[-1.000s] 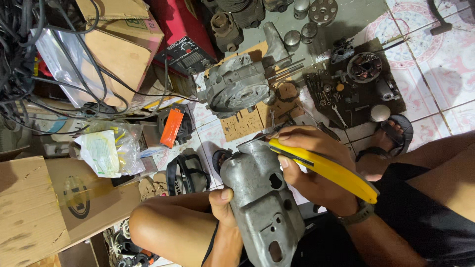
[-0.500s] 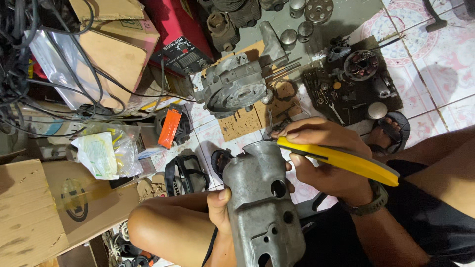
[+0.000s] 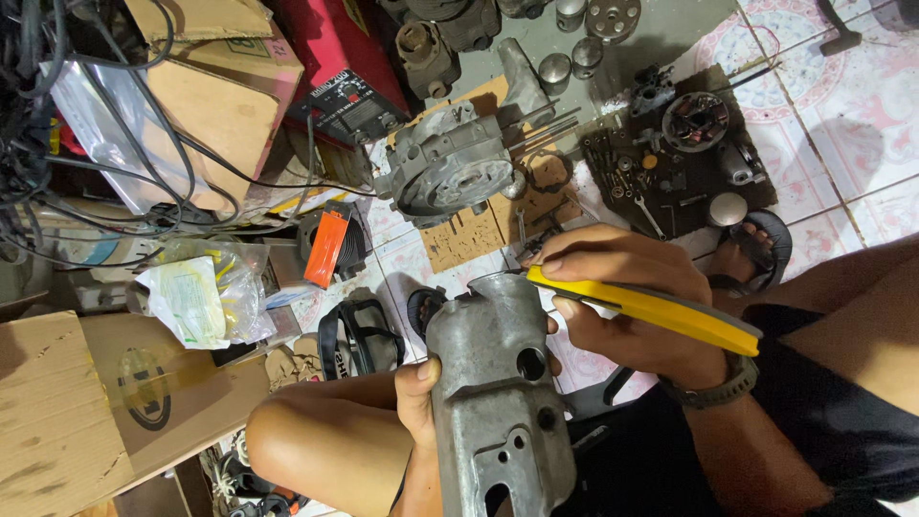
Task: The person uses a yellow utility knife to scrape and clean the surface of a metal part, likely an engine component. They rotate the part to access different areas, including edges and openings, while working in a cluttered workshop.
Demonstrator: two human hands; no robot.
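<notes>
Cluttered tiled floor, parts everywhere. My left hand wraps the grey metal casing upright over my lap; right hand closed on yellow-handled tool, tip at casing rim. Best keep casing braced. Engine block lies beyond.

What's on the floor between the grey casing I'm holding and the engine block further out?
In the head view, a torn cardboard scrap lies on the tiles between the grey casing and the engine block; the right hand sits beside it.
</notes>
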